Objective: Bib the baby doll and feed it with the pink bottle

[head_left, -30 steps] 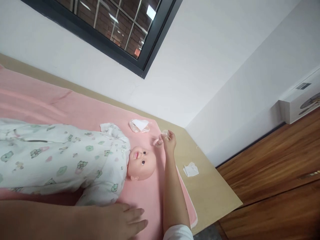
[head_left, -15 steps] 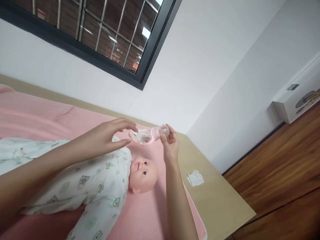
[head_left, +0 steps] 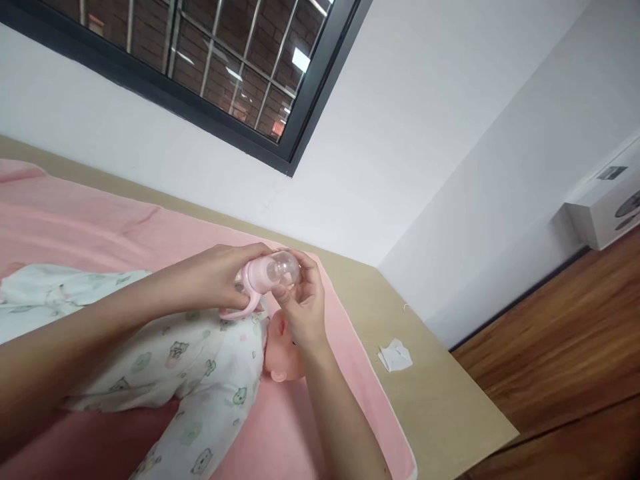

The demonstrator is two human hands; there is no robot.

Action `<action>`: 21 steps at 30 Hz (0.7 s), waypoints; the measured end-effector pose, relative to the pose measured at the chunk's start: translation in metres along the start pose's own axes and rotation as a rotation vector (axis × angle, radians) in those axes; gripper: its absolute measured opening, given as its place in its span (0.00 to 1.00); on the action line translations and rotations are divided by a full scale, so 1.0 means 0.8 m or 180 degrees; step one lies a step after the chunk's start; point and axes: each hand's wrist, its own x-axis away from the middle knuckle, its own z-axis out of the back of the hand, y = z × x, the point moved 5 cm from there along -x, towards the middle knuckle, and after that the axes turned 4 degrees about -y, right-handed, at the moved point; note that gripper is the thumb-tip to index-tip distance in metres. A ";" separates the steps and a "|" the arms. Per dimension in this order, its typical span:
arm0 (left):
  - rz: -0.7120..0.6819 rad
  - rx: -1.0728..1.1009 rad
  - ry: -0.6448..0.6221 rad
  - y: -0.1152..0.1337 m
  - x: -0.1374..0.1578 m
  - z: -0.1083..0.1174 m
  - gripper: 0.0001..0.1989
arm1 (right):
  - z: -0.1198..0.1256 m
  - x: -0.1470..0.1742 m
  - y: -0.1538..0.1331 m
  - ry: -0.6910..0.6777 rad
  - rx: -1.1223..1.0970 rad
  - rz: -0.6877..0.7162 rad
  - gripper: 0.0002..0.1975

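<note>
A baby bottle [head_left: 260, 275] with a pink collar, pink handles and a clear domed cap is held between both hands above a baby doll. My left hand [head_left: 220, 277] is wrapped round the bottle's body, hiding most of it. The fingers of my right hand [head_left: 305, 293] close on the clear cap [head_left: 287, 268] at the other end. Below lies the doll [head_left: 285, 357], on its back in a white suit [head_left: 200, 373] with green animal prints. My right hand and wrist cover much of its face.
A pink blanket [head_left: 280, 433] lies under the doll on a beige tabletop [head_left: 430, 413]. A crumpled white tissue [head_left: 395, 355] rests right of the blanket. Behind is a white wall [head_left: 320, 213] with a dark-framed window [head_left: 295, 127]; a wooden surface [head_left: 560, 347] stands at right.
My left hand has gone from open fingers near the bottle's base to a grip round its body. The bottle and my right hand have moved left, now covering part of the doll's face.
</note>
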 end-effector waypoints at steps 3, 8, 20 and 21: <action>0.0018 -0.0184 0.0130 -0.003 -0.006 0.002 0.22 | 0.001 0.000 -0.004 -0.0011 0.0081 -0.0096 0.30; -0.0307 -0.0910 0.0451 0.005 -0.005 0.009 0.14 | 0.005 0.001 -0.005 0.0079 0.0232 -0.0312 0.28; -0.0455 -0.1358 0.0364 0.008 -0.004 0.014 0.15 | 0.007 0.000 0.006 -0.0081 0.0141 -0.0652 0.28; -0.0483 -0.1406 0.0367 0.007 -0.004 0.014 0.15 | 0.006 0.001 0.005 -0.0077 0.0133 -0.0652 0.28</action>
